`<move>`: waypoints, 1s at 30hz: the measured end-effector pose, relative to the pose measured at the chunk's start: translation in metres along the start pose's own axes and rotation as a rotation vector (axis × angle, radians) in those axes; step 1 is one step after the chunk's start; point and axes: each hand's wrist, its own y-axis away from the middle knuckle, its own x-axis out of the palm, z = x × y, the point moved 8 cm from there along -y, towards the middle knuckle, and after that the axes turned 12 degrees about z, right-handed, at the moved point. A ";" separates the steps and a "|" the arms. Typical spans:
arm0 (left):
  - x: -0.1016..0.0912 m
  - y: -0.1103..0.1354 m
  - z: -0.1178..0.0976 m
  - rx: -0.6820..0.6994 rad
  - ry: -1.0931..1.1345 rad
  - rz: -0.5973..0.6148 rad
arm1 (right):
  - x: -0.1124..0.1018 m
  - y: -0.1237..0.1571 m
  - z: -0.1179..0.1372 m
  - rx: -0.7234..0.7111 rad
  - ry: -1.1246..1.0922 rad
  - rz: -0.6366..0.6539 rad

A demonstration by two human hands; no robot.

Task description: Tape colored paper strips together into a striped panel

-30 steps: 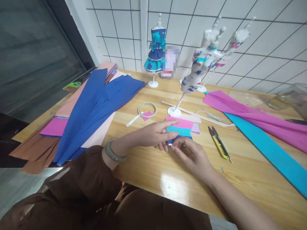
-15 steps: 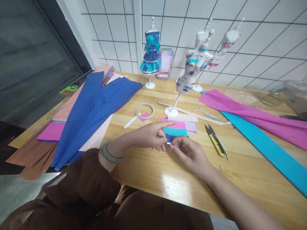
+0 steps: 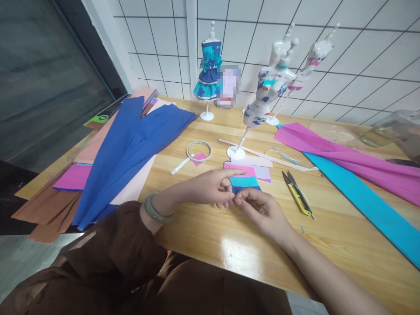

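Note:
A small stack of paper pieces, pink, turquoise and dark blue (image 3: 244, 180), lies on the wooden table (image 3: 229, 236) in front of me. My left hand (image 3: 210, 188), a green bangle on its wrist, rests on the stack's left edge with the index finger stretched along the pink strip and the other fingers curled. My right hand (image 3: 260, 209) pinches the near corner of the dark blue piece between thumb and fingertips. The two hands touch at that corner.
Yellow-handled snips (image 3: 297, 197) lie right of the stack. A tape roll (image 3: 199, 151) sits behind it. Three small mannequins (image 3: 262, 105) stand at the back, one (image 3: 207, 72) in a blue dress. Blue crepe sheets (image 3: 127, 148) spread left; magenta (image 3: 344, 157) and turquoise (image 3: 370, 208) sheets right.
My left fingers have curled in toward the near corner of the stack, and my right hand has closed in to meet them there. The view shifted slightly.

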 end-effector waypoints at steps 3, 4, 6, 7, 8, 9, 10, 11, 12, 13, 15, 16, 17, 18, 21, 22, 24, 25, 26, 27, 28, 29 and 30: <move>0.001 0.000 0.000 -0.004 -0.004 0.007 | -0.001 0.001 -0.004 0.015 -0.025 -0.005; 0.001 0.000 -0.001 -0.004 -0.001 0.002 | -0.001 0.001 -0.005 0.016 -0.032 -0.004; 0.001 -0.001 0.000 -0.010 0.007 -0.003 | -0.001 0.001 -0.004 0.014 -0.048 -0.003; 0.001 -0.001 0.000 -0.014 0.014 -0.004 | -0.001 0.001 -0.004 0.013 -0.057 0.000; 0.001 -0.001 0.001 -0.015 0.021 -0.006 | 0.000 0.001 -0.003 0.011 -0.067 0.003; 0.001 -0.002 0.001 -0.015 0.028 -0.005 | 0.000 0.001 -0.003 0.010 -0.077 0.007; 0.002 -0.002 0.002 -0.013 0.033 -0.002 | 0.001 0.000 -0.002 0.008 -0.084 0.011; 0.001 -0.002 0.003 -0.010 0.038 -0.001 | 0.001 0.000 -0.002 0.007 -0.086 0.013; 0.001 -0.003 0.003 -0.008 0.039 0.000 | 0.001 0.000 -0.001 0.008 -0.083 0.013; 0.001 -0.003 0.003 -0.006 0.038 0.006 | 0.001 0.000 -0.001 0.009 -0.078 0.010; 0.002 -0.003 0.004 -0.003 0.031 0.017 | 0.001 0.000 -0.001 0.017 -0.069 0.008; 0.002 -0.003 0.003 0.000 0.025 0.018 | 0.001 0.000 -0.002 0.022 -0.067 0.011; 0.002 -0.003 0.003 0.004 0.020 0.019 | 0.002 0.000 -0.002 0.027 -0.068 0.014; 0.002 -0.003 0.003 0.007 0.019 0.019 | 0.002 0.000 -0.002 0.030 -0.070 0.018; 0.002 -0.003 0.002 0.011 0.020 0.017 | 0.002 0.000 -0.002 0.032 -0.071 0.020; 0.002 -0.003 0.002 0.009 0.019 0.016 | 0.002 0.000 -0.002 0.030 -0.071 0.019; 0.002 -0.003 0.002 0.003 0.013 0.014 | 0.002 -0.001 -0.003 0.026 -0.074 0.020; 0.002 -0.003 0.002 -0.002 0.012 0.015 | 0.002 -0.001 -0.003 0.024 -0.074 0.019; 0.002 -0.003 0.002 -0.006 0.013 0.018 | 0.002 -0.001 -0.003 0.024 -0.073 0.020; 0.002 -0.003 0.002 -0.009 0.015 0.022 | 0.002 -0.001 -0.004 0.027 -0.070 0.022; 0.003 -0.003 0.002 -0.011 0.017 0.026 | 0.002 -0.001 -0.004 0.031 -0.067 0.023; 0.003 -0.003 0.002 -0.012 0.017 0.031 | 0.002 -0.001 -0.004 0.034 -0.065 0.025; 0.003 -0.003 0.001 -0.013 0.016 0.035 | 0.002 0.000 -0.004 0.036 -0.064 0.030</move>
